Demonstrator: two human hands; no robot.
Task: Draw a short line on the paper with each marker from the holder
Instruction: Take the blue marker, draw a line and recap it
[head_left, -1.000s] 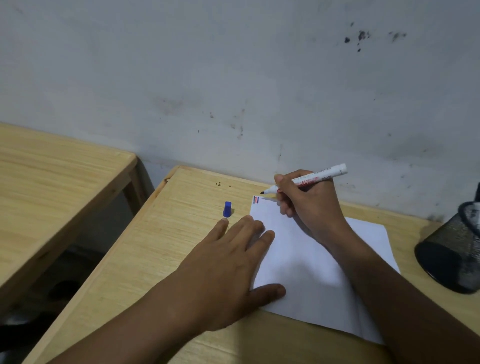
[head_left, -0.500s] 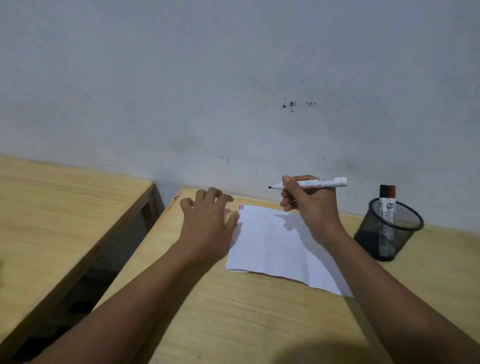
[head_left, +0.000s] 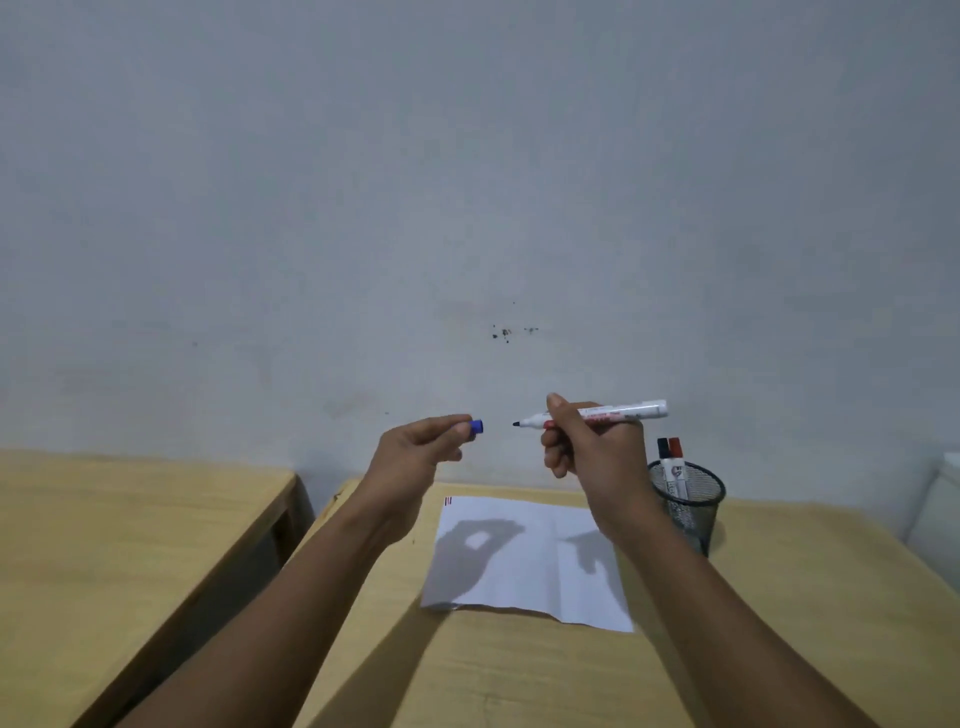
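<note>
My right hand (head_left: 587, 452) grips an uncapped white marker (head_left: 618, 412), held level in the air with its dark tip pointing left. My left hand (head_left: 415, 452) pinches a small blue cap (head_left: 475, 427), its open end facing the marker tip a short gap away. Both hands hover above a white sheet of paper (head_left: 524, 577) on the wooden desk (head_left: 519, 670). Short coloured lines (head_left: 449, 501) mark the paper's far left corner. A black mesh holder (head_left: 688, 506) at the right holds two markers, one black-capped (head_left: 663, 448) and one red-capped (head_left: 675, 447).
A second wooden table (head_left: 130, 530) stands to the left across a narrow gap. A grey wall (head_left: 467, 208) rises right behind the desk. A pale object (head_left: 940, 499) shows at the right edge.
My left hand left the paper, picked the blue cap off the desk and rose with it. My right hand lifted the marker off the paper. The view tilted upward.
</note>
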